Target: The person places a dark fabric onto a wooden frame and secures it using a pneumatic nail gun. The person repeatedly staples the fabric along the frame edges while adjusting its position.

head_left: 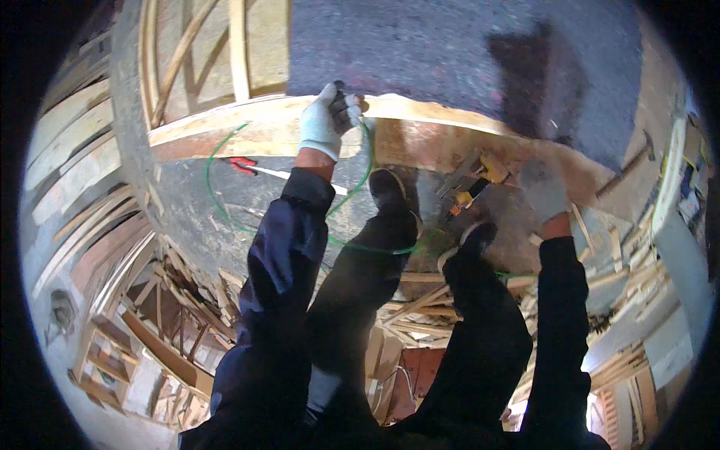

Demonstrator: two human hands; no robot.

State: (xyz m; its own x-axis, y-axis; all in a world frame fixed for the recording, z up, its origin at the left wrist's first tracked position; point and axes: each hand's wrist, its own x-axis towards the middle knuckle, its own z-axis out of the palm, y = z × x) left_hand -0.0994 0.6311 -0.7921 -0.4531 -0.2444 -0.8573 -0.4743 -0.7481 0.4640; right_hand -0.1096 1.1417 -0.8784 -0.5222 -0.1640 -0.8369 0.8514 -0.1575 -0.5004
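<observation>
- Left hand: gloved, fingers curled narrow at the top edge of the wooden rail. Can't tell from my end whether they pinch anything.
- Right hand: gloved, blurred, low on the right, near the yellow-and-black tool. Finger spread: can't tell. I can't confirm contact with anything.
- Rail runs across my view ahead of the 2 shoes, along the near edge of the grey-blue fabric. Tool lies between the rail and the right shoe.
- Green hose loops below the left hand. 1 side of it reaches the left fingers in my view; touching or just behind, can't tell.
- I read this as work at the rail edge. I'd brace with the left palm and keep the fingertips off the spot being worked.
- If I lift the tool, I'd take it by its body, nose turned away from the left hand.
- I'd free the hose slack first; a loop this close to fingers and feet could snag or tug.
- Red-handled tool is on the floor by the left forearm. I'd keep the left shoe off it.
- Wood offcuts are heaped behind the shoes. I'd hold stance; a step back looks like a trip risk.
</observation>
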